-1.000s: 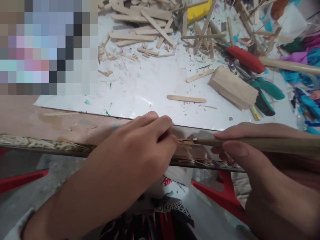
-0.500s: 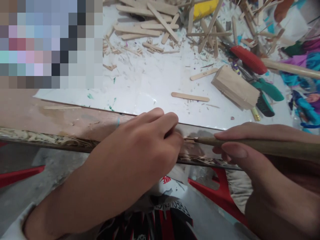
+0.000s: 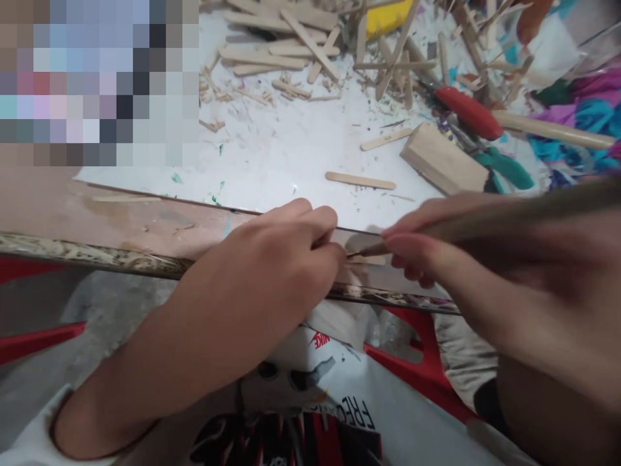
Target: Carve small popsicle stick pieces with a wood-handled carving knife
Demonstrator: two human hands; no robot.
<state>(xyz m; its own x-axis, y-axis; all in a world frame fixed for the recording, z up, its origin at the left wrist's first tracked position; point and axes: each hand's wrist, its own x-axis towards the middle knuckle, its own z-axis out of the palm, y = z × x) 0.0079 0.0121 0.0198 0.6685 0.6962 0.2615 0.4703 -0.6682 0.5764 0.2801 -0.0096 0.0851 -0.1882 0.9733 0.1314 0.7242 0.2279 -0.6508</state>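
Observation:
My left hand [image 3: 291, 265] is closed, knuckles up, pressed down at the table's front edge. Its fingers pin a flat craft stick [image 3: 372, 259], whose pale end shows just right of the fingertips. Most of that stick is hidden under the hand. In my right hand [image 3: 451, 259], closed between thumb and fingers, lies a long grey-brown tool [image 3: 509, 210] that tapers to a thin, dark point. The tip touches or nearly touches the stick beside my left fingers; I cannot tell which. Motion blurs the tool's rear part.
A white board [image 3: 281, 149] covers the table, with a loose craft stick [image 3: 359, 180] and a wooden block [image 3: 441, 158] on it. Behind lie piled sticks [image 3: 291, 26], a red-handled tool [image 3: 469, 113], a green-handled tool [image 3: 507, 169] and colourful cloth [image 3: 594, 123].
My right hand has shifted left, and the tool's rear end has swung upward, so it now slants down to the stick. My left hand keeps its hold.

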